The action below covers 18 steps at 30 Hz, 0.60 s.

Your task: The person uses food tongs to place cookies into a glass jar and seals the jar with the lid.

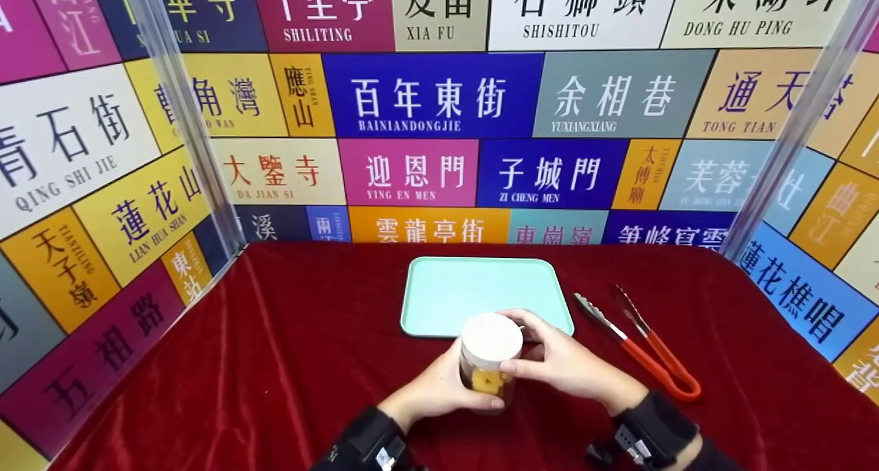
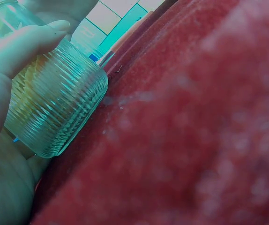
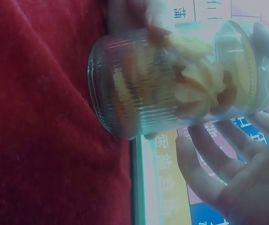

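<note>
A ribbed glass jar (image 1: 489, 386) with a white lid (image 1: 492, 336) stands upright at the near middle of the red cloth. Yellow-brown swirled cookies (image 3: 201, 83) show through its glass. My left hand (image 1: 434, 386) grips the jar's body from the left, its thumb lying across the front. In the left wrist view, the jar's clear base (image 2: 76, 117) comes right down at the cloth. From the right, my right hand (image 1: 568, 362) holds the lid, thumb at its near edge and fingers round the far side, partly hidden behind the jar.
A mint-green tray (image 1: 481, 289) lies flat just beyond the jar. Right of it lie metal tongs with red handles (image 1: 663, 368), spread apart. Red velvet cloth (image 1: 309, 361) covers the table, and panels with printed place names (image 1: 432, 97) wall in the back and sides.
</note>
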{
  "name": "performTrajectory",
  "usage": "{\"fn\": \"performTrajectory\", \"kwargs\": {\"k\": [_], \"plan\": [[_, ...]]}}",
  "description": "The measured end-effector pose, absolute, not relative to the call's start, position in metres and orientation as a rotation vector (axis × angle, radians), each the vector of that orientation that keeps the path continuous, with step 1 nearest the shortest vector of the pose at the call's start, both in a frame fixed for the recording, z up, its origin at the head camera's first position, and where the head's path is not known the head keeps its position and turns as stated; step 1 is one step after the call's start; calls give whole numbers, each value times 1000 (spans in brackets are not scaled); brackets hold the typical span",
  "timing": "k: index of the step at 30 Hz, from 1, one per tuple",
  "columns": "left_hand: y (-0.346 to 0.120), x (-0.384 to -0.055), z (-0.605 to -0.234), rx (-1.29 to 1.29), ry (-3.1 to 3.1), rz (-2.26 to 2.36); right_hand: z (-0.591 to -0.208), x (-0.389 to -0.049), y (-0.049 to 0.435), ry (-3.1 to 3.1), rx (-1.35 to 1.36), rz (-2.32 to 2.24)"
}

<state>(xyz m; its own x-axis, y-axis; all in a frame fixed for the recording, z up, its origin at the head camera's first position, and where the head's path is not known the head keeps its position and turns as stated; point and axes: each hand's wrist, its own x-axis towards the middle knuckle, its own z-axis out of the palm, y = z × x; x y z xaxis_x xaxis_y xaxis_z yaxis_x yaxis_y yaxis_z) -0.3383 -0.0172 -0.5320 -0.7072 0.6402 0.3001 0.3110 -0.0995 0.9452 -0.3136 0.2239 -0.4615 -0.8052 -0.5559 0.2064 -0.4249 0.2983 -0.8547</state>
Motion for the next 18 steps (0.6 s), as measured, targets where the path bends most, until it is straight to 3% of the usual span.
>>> {"fn": "performTrajectory", "kwargs": {"k": [9, 18], "plan": [[-17, -337, -530, 1059, 1935, 1880, -463, -307, 210, 2643, -729, -1560], [-18, -338, -531, 1067, 1947, 1873, -463, -306, 209, 2647, -721, -1554]]}}
